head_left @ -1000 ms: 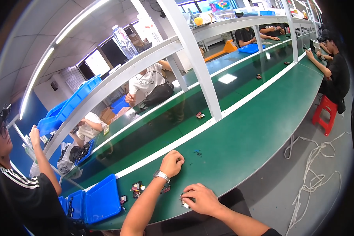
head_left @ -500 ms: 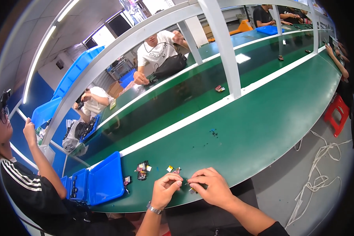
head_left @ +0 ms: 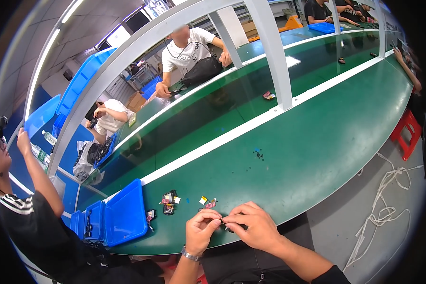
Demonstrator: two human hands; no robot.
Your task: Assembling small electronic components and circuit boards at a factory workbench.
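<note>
My left hand (head_left: 202, 231), with a metal watch on its wrist, pinches at a small dark part (head_left: 224, 223) over the table's near edge. My right hand (head_left: 253, 226) meets it from the other side, thumb and fingers closed on the same part. The fingertips cover most of it, so its kind cannot be made out. Just beyond my left hand lies a small assembly with yellow and pink pieces (head_left: 207, 202). Farther left is a cluster of similar black, white and pink pieces (head_left: 169, 201).
Blue trays (head_left: 125, 213) stand at the left, with another small assembly (head_left: 150, 217) beside them. Tiny dark bits (head_left: 258, 154) are scattered on the green table (head_left: 317, 137). A white frame post (head_left: 272, 61) rises beyond. Co-workers sit across and at the left.
My fingertips have come closer together around the small part. The co-worker at the left has shifted a blue tray leftward and up. The person opposite has lowered a raised hand.
</note>
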